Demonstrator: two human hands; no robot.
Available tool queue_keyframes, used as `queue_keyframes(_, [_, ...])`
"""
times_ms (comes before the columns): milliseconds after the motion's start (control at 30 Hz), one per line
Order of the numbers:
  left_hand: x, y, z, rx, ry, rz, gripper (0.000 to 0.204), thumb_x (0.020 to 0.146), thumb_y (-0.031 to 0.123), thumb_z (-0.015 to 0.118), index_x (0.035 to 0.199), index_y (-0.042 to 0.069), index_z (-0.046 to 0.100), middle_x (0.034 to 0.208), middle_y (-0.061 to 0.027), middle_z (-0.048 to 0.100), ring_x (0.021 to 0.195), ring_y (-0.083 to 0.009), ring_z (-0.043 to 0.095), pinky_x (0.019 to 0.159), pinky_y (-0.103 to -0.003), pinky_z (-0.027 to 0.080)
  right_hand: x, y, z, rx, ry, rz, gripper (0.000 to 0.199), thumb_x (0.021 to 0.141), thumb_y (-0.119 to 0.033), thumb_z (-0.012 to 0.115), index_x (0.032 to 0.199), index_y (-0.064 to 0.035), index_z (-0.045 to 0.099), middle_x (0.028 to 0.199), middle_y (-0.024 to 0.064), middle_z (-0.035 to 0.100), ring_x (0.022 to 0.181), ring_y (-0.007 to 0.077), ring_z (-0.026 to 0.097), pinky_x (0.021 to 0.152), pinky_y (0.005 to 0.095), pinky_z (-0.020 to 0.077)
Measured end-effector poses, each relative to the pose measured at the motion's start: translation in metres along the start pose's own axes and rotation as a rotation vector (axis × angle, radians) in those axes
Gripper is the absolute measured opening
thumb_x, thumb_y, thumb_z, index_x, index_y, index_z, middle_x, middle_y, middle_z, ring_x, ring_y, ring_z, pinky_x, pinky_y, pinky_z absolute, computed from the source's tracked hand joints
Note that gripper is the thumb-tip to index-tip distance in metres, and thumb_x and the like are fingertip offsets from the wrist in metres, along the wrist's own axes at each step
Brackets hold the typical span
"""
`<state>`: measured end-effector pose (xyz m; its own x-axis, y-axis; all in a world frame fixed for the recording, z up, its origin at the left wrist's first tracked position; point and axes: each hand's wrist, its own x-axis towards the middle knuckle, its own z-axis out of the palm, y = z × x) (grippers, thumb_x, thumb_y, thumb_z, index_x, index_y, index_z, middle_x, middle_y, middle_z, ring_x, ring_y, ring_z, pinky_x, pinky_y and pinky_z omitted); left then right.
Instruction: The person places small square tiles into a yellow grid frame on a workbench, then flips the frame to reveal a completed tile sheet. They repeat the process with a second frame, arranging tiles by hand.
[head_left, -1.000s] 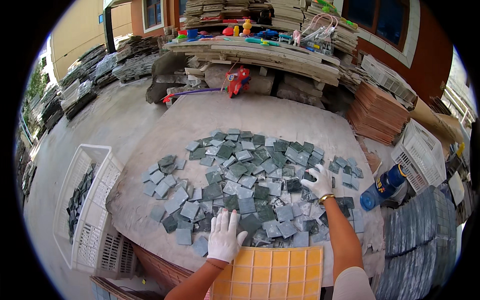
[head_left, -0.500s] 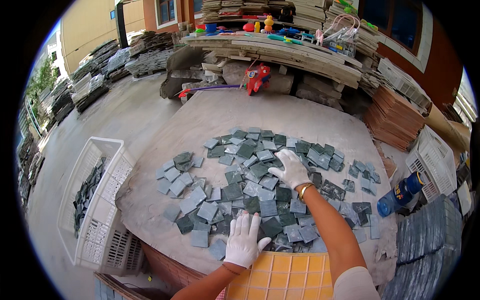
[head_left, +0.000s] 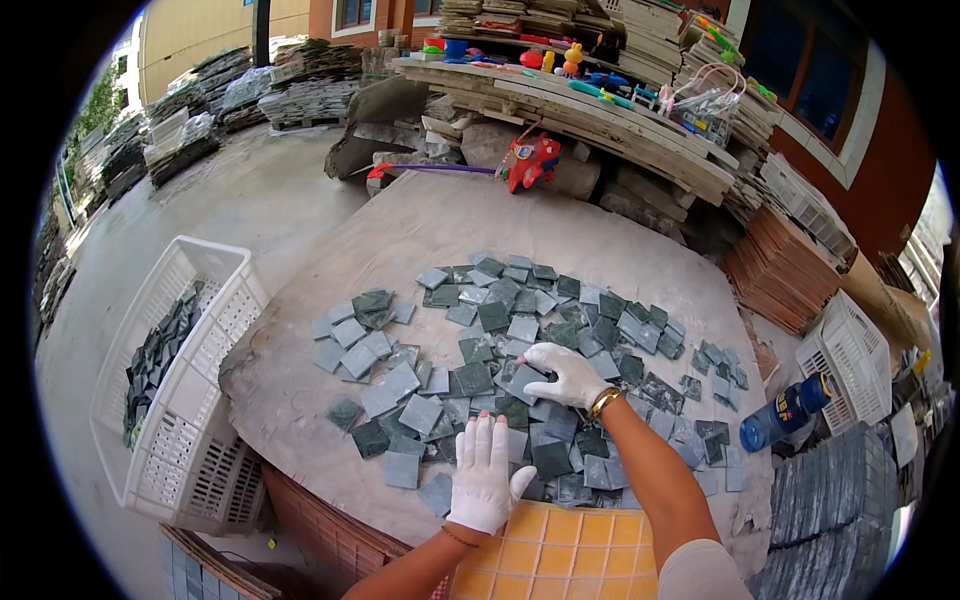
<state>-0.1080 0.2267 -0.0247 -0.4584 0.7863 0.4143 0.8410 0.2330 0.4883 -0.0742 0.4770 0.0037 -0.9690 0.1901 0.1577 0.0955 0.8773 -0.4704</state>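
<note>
- A pale table [head_left: 310,260] spreads beyond the yellow tray [head_left: 555,550].
- Square stone tiles [head_left: 472,379] lie loosely heaped just beyond the tray.
- The gloved left hand [head_left: 485,480], at the tray's far left corner, has fingers straight and thumb spread.
- The gloved right hand [head_left: 565,377] bends over tiles beyond the tray; I cannot tell whether it grips one.
- A blue bottle [head_left: 772,422] is right of the tray.

Soft daylight evenly brightens the pale grey, flat tabletop [head_left: 630,240], shadows faint; the right rim glares white, and fisheye distortion bends edges toward black corners.
</note>
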Motion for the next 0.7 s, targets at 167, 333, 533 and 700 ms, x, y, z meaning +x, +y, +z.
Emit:
queue_keyframes(167, [0.0, -0.006, 0.001, -0.108, 0.036, -0.011, 0.078, 0.085, 0.038, 0.063, 0.14, -0.006, 0.029, 0.141, -0.0278, 0.034, 0.131, -0.0429, 0.032, 0.108, -0.05, 0.026, -0.034, -0.004, -0.017, -0.003, 0.16, 0.036, 0.053, 0.085, -0.043, 0.061, 0.124, -0.0078, 0.055, 0.123, 0.0169, 0.057, 0.115, 0.0325, 0.053, 0.096, 0.0374, 0.0428])
queue_keyframes(333, [0.054, -0.028, 0.014, 0.04, -0.008, -0.066, 0.062, 0.09, 0.041, 0.054, 0.135, 0.001, 0.041, 0.139, -0.0195, 0.042, 0.131, -0.0371, 0.036, 0.108, -0.052, 0.024, -0.023, 0.044, 0.004, -0.353, 0.126, 0.305, 0.065, 0.085, -0.06, 0.052, 0.13, -0.0132, 0.052, 0.138, 0.0201, 0.043, 0.13, 0.037, 0.038, 0.108, 0.0429, 0.0303])
queue_keyframes(533, [0.077, -0.028, 0.053, 0.109, -0.059, -0.051, 0.047, 0.09, 0.043, 0.051, 0.116, 0.005, 0.06, 0.132, -0.0093, 0.052, 0.127, -0.0269, 0.043, 0.108, -0.057, 0.02, -0.039, 0.018, 0.024, -0.302, 0.225, 0.169, 0.055, 0.078, -0.053, 0.065, 0.116, -0.0131, 0.063, 0.128, 0.0159, 0.052, 0.123, 0.0339, 0.045, 0.105, 0.0422, 0.0348])
queue_keyframes(700, [0.071, -0.01, 0.043, -0.327, -0.05, -0.128, 0.033, 0.088, 0.034, 0.057, 0.102, 0.007, 0.067, 0.113, -0.0075, 0.063, 0.113, -0.0257, 0.054, 0.106, -0.06, 0.019, -0.071, -0.001, 0.013, -0.058, 0.289, 0.143, 0.043, 0.075, -0.043, 0.07, 0.096, -0.0067, 0.062, 0.104, 0.0115, 0.061, 0.102, 0.031, 0.056, 0.088, 0.0411, 0.0453])
